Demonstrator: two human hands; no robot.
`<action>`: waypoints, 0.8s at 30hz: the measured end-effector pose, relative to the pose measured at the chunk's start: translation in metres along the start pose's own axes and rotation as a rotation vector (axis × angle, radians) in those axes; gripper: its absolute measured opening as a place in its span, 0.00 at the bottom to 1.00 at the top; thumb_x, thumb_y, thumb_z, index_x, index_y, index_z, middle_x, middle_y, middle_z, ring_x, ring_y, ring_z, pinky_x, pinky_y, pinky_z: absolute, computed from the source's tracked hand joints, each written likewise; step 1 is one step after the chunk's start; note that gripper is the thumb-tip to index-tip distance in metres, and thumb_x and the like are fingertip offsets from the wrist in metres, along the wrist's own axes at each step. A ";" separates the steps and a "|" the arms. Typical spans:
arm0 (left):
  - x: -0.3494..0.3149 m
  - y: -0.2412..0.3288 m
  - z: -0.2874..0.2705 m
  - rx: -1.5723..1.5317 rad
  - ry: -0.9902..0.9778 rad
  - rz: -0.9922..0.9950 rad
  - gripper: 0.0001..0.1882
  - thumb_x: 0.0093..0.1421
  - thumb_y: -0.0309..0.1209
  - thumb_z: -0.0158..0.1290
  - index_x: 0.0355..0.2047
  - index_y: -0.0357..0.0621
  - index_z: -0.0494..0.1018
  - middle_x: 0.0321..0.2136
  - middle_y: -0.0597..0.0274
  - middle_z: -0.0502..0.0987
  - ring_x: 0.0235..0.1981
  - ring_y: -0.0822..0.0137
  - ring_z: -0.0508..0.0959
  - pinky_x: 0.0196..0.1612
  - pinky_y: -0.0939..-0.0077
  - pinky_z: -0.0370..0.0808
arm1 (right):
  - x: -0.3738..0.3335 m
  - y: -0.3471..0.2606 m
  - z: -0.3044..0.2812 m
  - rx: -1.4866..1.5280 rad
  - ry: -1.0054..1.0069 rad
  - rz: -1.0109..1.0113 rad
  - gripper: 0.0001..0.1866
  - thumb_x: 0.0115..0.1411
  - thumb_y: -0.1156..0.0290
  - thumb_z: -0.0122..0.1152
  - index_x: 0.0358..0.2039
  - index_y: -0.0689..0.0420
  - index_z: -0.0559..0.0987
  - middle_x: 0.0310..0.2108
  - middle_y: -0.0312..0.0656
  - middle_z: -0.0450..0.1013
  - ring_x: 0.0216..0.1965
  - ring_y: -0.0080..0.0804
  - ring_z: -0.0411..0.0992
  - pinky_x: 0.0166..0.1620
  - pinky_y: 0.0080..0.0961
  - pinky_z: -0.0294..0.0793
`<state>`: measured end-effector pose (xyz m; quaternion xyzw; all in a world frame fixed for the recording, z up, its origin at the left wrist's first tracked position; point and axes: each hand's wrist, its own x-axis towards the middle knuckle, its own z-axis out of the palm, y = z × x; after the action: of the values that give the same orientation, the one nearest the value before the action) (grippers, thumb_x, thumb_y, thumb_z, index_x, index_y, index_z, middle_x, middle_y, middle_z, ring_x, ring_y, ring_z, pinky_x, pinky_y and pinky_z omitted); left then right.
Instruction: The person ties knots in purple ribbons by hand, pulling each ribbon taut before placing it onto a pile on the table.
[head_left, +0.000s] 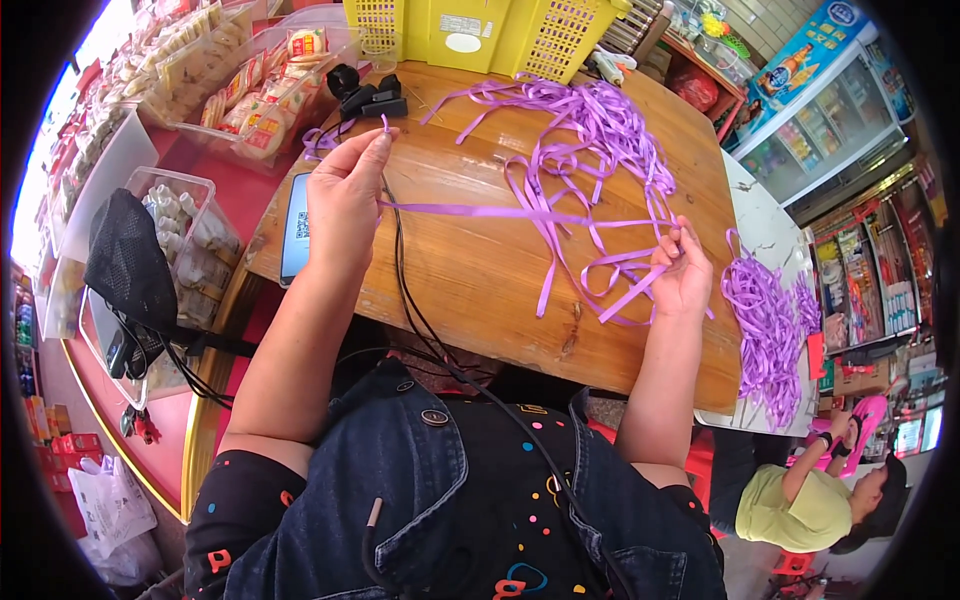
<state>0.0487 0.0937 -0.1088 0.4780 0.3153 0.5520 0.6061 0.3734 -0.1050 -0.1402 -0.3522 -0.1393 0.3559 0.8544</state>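
A purple ribbon (480,211) runs across the wooden table between my two hands, nearly straight. My left hand (345,190) pinches it, and a short tip sticks up above the thumb and finger. On the other side my right hand (685,272) has its fingers curled round the same ribbon, with loops hanging beside the palm. Beyond the hands lies a loose tangle of purple ribbon (610,120), with strands trailing toward me. Another purple heap (770,340) rests on the white marbled surface to the right of the table.
A phone (294,235) lies by my left wrist. Black cables (400,270) cross the table toward me. At the far edge stands a yellow crate (480,35); bins of packaged snacks (270,100) line the left. A person in a yellow-green shirt (800,508) is at lower right.
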 end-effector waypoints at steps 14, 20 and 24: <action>-0.082 -0.024 0.061 0.467 -0.765 0.107 0.23 0.57 0.29 0.58 0.53 0.39 0.68 0.26 0.59 0.76 0.22 0.77 0.72 0.27 0.80 0.70 | -0.076 0.045 0.094 -0.822 -0.569 0.181 0.05 0.58 0.82 0.52 0.34 0.61 0.75 0.26 0.32 0.73 0.22 0.13 0.65 0.25 0.11 0.63; -0.062 -0.029 0.042 0.550 -0.710 0.049 0.09 0.62 0.29 0.52 0.31 0.35 0.78 0.19 0.62 0.74 0.24 0.78 0.70 0.27 0.80 0.69 | -0.064 0.022 0.065 -0.923 -0.521 0.158 0.06 0.56 0.82 0.56 0.35 0.62 0.77 0.26 0.32 0.73 0.23 0.12 0.65 0.26 0.10 0.62; -0.049 -0.044 0.029 0.490 -0.518 0.025 0.09 0.62 0.29 0.52 0.32 0.33 0.77 0.21 0.70 0.73 0.25 0.81 0.68 0.29 0.83 0.67 | -0.058 0.022 0.053 -1.218 -0.442 -0.169 0.05 0.56 0.82 0.57 0.32 0.64 0.80 0.23 0.32 0.73 0.21 0.14 0.65 0.23 0.14 0.62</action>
<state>0.0822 0.0427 -0.1469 0.7370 0.2682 0.3280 0.5266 0.2953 -0.1080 -0.1170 -0.6796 -0.5158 0.2087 0.4781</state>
